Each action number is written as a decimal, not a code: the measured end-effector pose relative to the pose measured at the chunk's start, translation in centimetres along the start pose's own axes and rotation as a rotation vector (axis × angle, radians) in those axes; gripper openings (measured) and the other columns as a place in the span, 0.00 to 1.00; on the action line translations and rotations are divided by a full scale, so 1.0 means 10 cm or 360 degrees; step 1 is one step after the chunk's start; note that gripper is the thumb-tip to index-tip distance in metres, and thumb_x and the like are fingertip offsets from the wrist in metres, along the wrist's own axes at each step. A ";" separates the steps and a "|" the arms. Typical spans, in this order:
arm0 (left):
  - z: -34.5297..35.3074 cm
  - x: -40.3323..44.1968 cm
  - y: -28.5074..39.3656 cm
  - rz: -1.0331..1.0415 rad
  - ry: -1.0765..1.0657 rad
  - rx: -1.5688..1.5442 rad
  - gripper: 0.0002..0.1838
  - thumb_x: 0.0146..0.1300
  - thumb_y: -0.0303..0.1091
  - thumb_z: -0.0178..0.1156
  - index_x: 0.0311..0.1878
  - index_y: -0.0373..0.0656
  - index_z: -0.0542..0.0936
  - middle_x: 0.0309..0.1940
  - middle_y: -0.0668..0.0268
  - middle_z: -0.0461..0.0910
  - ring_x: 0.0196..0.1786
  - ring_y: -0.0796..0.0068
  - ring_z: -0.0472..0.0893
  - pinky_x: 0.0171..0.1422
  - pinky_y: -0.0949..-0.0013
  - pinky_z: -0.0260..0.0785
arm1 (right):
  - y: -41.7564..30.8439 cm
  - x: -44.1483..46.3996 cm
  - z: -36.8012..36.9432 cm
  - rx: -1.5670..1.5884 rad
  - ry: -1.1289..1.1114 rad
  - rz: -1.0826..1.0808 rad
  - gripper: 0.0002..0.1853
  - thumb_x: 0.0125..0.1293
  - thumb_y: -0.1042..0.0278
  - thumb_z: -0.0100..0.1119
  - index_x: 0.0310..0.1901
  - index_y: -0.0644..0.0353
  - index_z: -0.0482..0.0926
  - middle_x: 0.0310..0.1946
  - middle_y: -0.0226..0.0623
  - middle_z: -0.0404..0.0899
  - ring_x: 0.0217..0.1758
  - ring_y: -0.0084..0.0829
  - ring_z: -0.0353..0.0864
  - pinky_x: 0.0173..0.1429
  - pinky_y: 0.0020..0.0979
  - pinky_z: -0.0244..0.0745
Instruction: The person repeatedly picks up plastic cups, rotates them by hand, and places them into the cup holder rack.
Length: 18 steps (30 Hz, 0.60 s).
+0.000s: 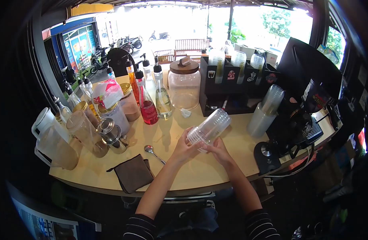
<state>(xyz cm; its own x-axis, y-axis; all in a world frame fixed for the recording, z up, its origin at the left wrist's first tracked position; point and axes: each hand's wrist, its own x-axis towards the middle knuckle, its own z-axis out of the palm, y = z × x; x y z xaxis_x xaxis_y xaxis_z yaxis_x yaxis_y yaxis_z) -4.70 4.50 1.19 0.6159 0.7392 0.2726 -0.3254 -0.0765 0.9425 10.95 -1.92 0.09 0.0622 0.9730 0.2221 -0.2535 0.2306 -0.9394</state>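
Observation:
A nested stack of clear plastic cups (215,125) is tilted above the wooden counter, between both hands. My left hand (185,146) is closed around the lower left end of the stack. From the right, my right hand (218,152) grips the near side of it, thumb and fingers against the plastic. A metal spoon (149,149) lies on the counter left of my left forearm, beside a folded brown cloth (133,173). Just beyond the cups sits a small crumpled white piece (186,113), perhaps tissue.
Syrup pump bottles (148,110), jars and pitchers (58,150) crowd the left side. A large glass jar (184,90) stands at the back, beside a black cup organizer (224,105). On the right are more stacked cups (260,122), a black scale (267,157) and a dark machine.

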 end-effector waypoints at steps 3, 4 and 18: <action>0.02 -0.02 0.06 -0.0043 0.0007 -0.0013 0.41 0.49 0.38 0.72 0.62 0.35 0.61 0.52 0.57 0.71 0.57 0.67 0.73 0.58 0.65 0.69 | 0.02 -0.02 -0.02 0.0018 0.0011 0.0009 0.33 0.49 0.66 0.70 0.56 0.62 0.66 0.42 0.28 0.75 0.38 0.15 0.73 0.31 0.18 0.63; 0.02 -0.02 0.06 -0.0043 0.0003 -0.0012 0.41 0.49 0.38 0.72 0.62 0.35 0.61 0.52 0.57 0.71 0.57 0.67 0.73 0.58 0.65 0.69 | 0.03 -0.02 -0.03 0.0040 0.0008 0.0008 0.33 0.49 0.66 0.70 0.56 0.62 0.66 0.43 0.28 0.75 0.39 0.16 0.73 0.31 0.18 0.63; 0.08 -0.07 0.09 -0.0001 0.0234 0.0479 0.49 0.37 0.41 0.78 0.59 0.31 0.59 0.49 0.51 0.72 0.50 0.63 0.78 0.53 0.63 0.75 | -0.43 0.07 -0.24 0.0049 0.0431 -0.0508 0.37 0.48 0.75 0.68 0.60 0.63 0.59 0.54 0.38 0.68 0.58 0.29 0.68 0.61 0.33 0.66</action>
<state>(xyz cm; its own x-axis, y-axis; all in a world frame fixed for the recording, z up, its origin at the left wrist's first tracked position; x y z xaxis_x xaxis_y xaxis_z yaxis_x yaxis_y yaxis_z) -4.86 3.39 1.95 0.4988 0.8262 0.2621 -0.0851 -0.2543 0.9634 14.36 -2.20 3.66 0.3926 0.8179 0.4206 -0.2087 0.5246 -0.8254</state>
